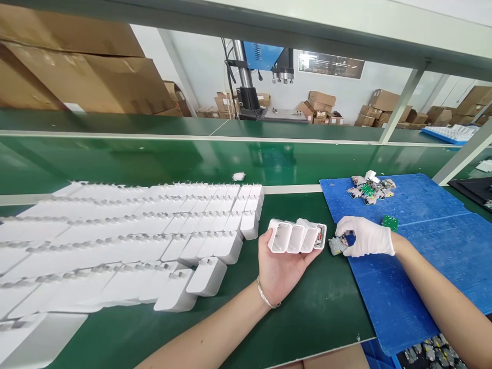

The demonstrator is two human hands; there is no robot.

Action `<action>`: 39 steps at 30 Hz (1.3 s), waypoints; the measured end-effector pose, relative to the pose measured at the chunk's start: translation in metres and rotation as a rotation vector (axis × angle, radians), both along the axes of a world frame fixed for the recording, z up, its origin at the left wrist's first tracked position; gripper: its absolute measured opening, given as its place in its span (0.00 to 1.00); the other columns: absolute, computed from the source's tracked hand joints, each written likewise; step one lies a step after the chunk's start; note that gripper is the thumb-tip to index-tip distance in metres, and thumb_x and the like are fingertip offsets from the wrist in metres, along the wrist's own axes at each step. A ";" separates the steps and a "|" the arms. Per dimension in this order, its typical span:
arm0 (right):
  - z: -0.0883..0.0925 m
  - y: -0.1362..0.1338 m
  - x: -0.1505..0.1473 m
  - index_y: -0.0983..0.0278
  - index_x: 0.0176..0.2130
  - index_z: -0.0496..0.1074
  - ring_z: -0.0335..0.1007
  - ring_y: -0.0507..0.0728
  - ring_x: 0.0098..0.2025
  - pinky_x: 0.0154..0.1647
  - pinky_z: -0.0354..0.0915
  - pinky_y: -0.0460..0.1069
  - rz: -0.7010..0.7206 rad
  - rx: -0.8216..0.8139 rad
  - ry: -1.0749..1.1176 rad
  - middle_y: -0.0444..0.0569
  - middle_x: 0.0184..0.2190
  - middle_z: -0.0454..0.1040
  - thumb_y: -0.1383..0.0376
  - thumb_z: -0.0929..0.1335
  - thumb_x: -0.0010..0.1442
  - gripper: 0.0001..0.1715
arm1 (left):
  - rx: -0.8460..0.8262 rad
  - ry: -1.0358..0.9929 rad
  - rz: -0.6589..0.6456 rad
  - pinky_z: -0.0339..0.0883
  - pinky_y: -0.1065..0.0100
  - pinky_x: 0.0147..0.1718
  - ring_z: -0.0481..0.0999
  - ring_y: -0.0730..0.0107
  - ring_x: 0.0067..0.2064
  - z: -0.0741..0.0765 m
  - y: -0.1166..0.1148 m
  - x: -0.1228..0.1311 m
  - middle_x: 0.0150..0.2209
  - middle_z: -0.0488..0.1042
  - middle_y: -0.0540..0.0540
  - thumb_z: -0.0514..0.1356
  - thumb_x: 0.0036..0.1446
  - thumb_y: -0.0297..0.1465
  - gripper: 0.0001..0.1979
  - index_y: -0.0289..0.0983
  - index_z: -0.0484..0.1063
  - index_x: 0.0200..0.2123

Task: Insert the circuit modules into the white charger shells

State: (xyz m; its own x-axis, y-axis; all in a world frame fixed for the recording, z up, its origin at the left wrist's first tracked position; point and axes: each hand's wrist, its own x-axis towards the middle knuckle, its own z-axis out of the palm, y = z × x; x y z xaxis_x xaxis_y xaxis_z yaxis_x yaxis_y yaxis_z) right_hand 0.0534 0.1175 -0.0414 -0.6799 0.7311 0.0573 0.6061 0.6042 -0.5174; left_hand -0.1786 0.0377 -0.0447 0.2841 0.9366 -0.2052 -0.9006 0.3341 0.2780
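My bare left hand point(280, 274) is wrapped round a short row of white plastic housings point(282, 238), their open ends facing me. Inside the rightmost housing a small part with some red and metal shows; the others look hollow. My right hand point(367, 237), in a white glove, pinches a small grey electronic module point(337, 246) at the left edge of the blue sheet point(415, 277). The two hands are a short way apart. Just beyond the gloved wrist lies a green circuit board point(390, 222).
Rows of white housings point(126, 246) cover the left of the green bench. A pile of small modules point(371, 188) sits on the blue sheet's far part. More modules point(432, 353) lie low at the right. One white piece point(239, 176) rests at the back. A shelf beam point(269, 25) crosses overhead.
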 end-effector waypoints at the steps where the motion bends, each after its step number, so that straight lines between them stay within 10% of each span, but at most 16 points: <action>1: 0.003 -0.003 -0.003 0.63 0.34 0.73 0.72 0.55 0.36 0.39 0.69 0.50 -0.002 0.035 0.062 0.48 0.36 0.72 0.66 0.73 0.40 0.16 | 0.003 0.000 -0.001 0.56 0.45 0.56 0.63 0.43 0.59 0.000 0.000 0.000 0.46 0.74 0.43 0.56 0.53 0.44 0.17 0.38 0.73 0.37; 8: 0.029 -0.047 -0.038 0.60 0.25 0.69 0.72 0.54 0.33 0.34 0.70 0.49 -0.347 0.275 0.665 0.47 0.31 0.74 0.67 0.68 0.52 0.05 | -0.027 -0.006 0.038 0.56 0.46 0.56 0.63 0.44 0.58 0.002 -0.001 0.002 0.45 0.73 0.43 0.56 0.52 0.45 0.17 0.38 0.72 0.37; 13: 0.020 -0.037 -0.034 0.60 0.34 0.74 0.73 0.56 0.37 0.42 0.70 0.52 -0.577 0.368 0.450 0.49 0.38 0.75 0.64 0.66 0.53 0.08 | -0.030 -0.017 0.070 0.56 0.46 0.56 0.63 0.44 0.58 0.006 -0.001 0.003 0.46 0.73 0.43 0.56 0.53 0.43 0.16 0.38 0.71 0.36; 22: -0.010 0.011 -0.036 0.62 0.59 0.63 0.57 0.68 0.58 0.56 0.57 0.64 -0.271 0.284 -0.069 0.56 0.57 0.65 0.56 0.70 0.51 0.38 | -0.023 0.034 0.150 0.57 0.45 0.55 0.66 0.47 0.56 0.004 0.002 -0.001 0.43 0.74 0.47 0.56 0.52 0.44 0.15 0.40 0.71 0.35; 33: -0.006 -0.007 -0.025 0.62 0.44 0.72 0.70 0.53 0.32 0.40 0.68 0.50 -0.192 0.168 0.210 0.45 0.31 0.70 0.67 0.68 0.48 0.20 | -0.024 0.052 0.148 0.58 0.44 0.55 0.65 0.45 0.57 0.005 0.001 0.000 0.45 0.73 0.46 0.56 0.52 0.44 0.15 0.40 0.71 0.36; 39: 0.009 0.001 0.002 0.62 0.44 0.74 0.72 0.58 0.42 0.45 0.68 0.52 -0.394 0.109 0.062 0.51 0.41 0.73 0.53 0.69 0.52 0.23 | -0.031 0.043 0.152 0.59 0.44 0.54 0.66 0.44 0.57 0.005 0.002 0.000 0.44 0.73 0.46 0.56 0.52 0.43 0.14 0.39 0.71 0.34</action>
